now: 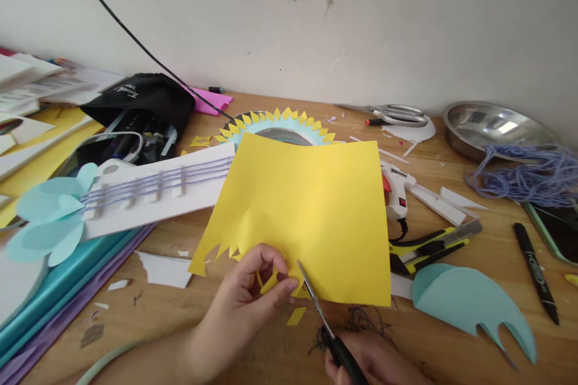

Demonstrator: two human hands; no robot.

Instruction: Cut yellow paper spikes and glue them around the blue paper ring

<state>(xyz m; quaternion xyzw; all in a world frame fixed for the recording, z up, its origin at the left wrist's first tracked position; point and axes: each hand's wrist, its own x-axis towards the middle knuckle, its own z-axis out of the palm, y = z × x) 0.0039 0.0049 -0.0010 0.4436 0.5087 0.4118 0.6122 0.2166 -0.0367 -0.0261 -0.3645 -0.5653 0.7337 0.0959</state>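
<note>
A large sheet of yellow paper (325,204) spans the middle of the view, its lower left edge cut into a zigzag. My left hand (257,289) pinches the sheet's lower edge between thumb and fingers, with small yellow bits at the fingertips. From the lower right, my right hand (356,355) grips black-handled scissors (334,340), whose blade tips touch the sheet's lower edge beside my left thumb. A small yellow paper diamond (296,316) lies just below. Behind the sheet is a light blue ring (271,124) rimmed with yellow points, partly hidden.
Left are a white strip strung with purple yarn (198,189) and a black pouch (144,102). Right are a glue gun (397,192), a yellow-black box cutter (433,246), a blue paper shape (474,301), a marker (536,271) and a metal bowl (497,123).
</note>
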